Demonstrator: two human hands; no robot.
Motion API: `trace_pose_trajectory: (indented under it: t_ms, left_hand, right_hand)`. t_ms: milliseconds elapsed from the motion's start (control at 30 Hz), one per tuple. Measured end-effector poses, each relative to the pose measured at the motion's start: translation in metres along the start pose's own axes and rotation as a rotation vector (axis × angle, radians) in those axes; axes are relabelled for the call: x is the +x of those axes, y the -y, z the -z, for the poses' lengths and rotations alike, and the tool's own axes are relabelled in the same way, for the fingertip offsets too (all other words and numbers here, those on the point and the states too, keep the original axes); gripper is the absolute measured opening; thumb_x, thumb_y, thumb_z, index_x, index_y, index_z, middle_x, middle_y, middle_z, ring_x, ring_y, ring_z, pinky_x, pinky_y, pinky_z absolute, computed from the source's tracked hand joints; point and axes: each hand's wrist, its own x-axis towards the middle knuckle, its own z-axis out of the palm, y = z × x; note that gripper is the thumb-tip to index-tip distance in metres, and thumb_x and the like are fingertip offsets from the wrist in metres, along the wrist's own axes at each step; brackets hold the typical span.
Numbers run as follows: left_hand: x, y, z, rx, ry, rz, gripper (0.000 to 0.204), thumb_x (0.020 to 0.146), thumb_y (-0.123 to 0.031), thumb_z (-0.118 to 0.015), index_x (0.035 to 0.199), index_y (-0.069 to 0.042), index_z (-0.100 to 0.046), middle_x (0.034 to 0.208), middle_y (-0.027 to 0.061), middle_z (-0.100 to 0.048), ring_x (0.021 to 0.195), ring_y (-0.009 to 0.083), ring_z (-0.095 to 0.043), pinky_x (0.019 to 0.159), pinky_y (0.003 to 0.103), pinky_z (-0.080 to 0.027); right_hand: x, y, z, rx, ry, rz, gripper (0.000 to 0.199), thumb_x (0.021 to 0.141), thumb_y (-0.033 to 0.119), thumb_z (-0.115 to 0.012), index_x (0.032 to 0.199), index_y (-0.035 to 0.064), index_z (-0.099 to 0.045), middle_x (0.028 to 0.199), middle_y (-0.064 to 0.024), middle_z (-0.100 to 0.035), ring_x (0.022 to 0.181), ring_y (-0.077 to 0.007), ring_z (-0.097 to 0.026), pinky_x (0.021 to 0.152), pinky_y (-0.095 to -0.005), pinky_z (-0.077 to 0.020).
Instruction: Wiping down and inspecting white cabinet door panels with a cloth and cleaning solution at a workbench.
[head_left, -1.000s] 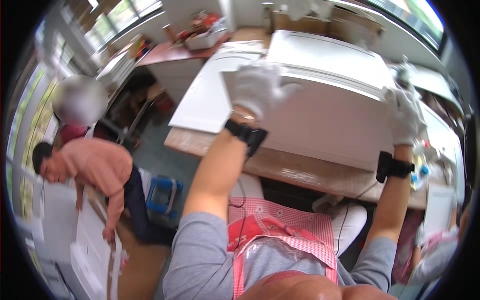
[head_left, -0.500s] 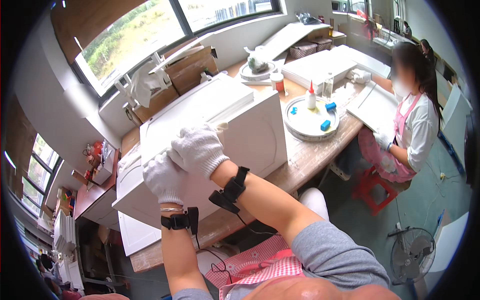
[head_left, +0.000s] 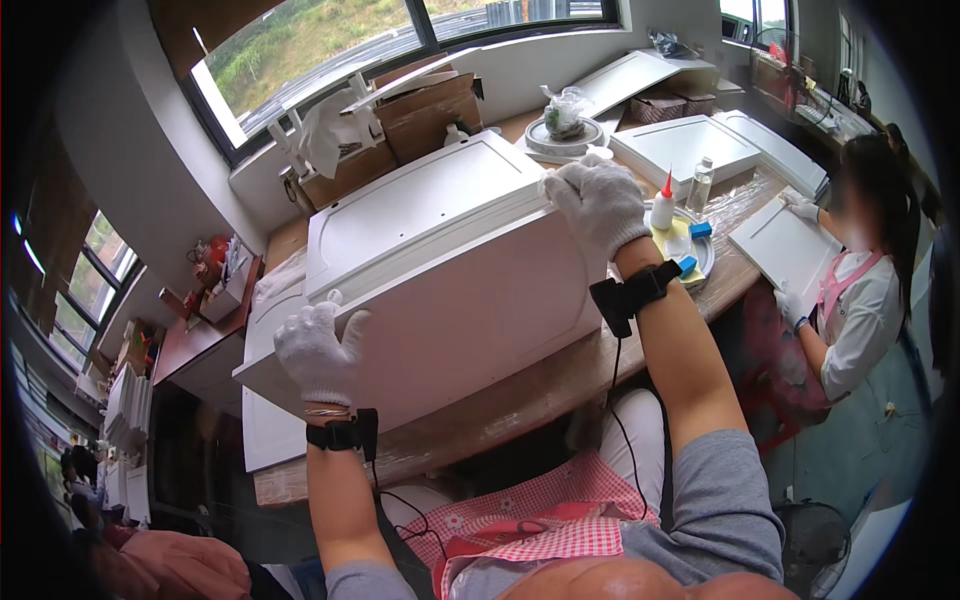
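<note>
A large white panel (head_left: 465,325) leans tilted on its long edge, its broad face toward me, in front of a stack of white panels (head_left: 425,200). My left hand (head_left: 318,352), in a white knit glove, grips the panel's upper edge near its left end, with the thumb raised on the near side. At the panel's upper right corner, my gloved right hand (head_left: 603,208) is closed over the edge. The fingertips of both hands are partly hidden. Each wrist wears a black strap with a small box and cable.
A round turntable (head_left: 708,262) on the wooden table (head_left: 400,440) carries a red-tipped white bottle (head_left: 663,205) and blue blocks (head_left: 700,230). At the right, a co-worker (head_left: 865,300) holds a white panel (head_left: 785,243). Cardboard (head_left: 432,115) leans by the window.
My right hand has moved right along the edge, away from my left hand, to the panel's corner. My left hand shifted slightly left. The co-worker's far hand now holds their panel.
</note>
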Motion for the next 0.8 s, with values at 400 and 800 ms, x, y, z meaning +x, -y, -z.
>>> trace_pose_trajectory:
  t_ms: [400,800]
  left_hand:
    - [-0.01,0.009,0.024,0.043,0.138,0.166,0.072,0.097,-0.069,-0.04,0.089,-0.005,-0.072,0.089,0.0166,-0.07,0.087,0.0363,-0.066,0.086,0.052,-0.046]
    - [0.031,-0.055,0.024,-0.4,0.259,0.047,0.039,0.091,-0.045,-0.062,0.094,-0.009,-0.075,0.091,0.0139,-0.076,0.091,0.0311,-0.074,0.084,0.044,-0.056]
  right_hand:
    - [-0.009,0.035,-0.023,-0.178,0.023,-0.029,0.031,0.094,0.042,-0.066,0.092,0.0139,-0.079,0.091,-0.0122,-0.071,0.089,-0.035,-0.068,0.083,-0.0502,-0.05]
    - [-0.03,0.156,-0.062,0.138,-0.004,0.299,0.028,0.093,0.039,-0.069,0.095,0.0125,-0.079,0.094,-0.0149,-0.071,0.088,-0.0368,-0.069,0.08,-0.0489,-0.0531]
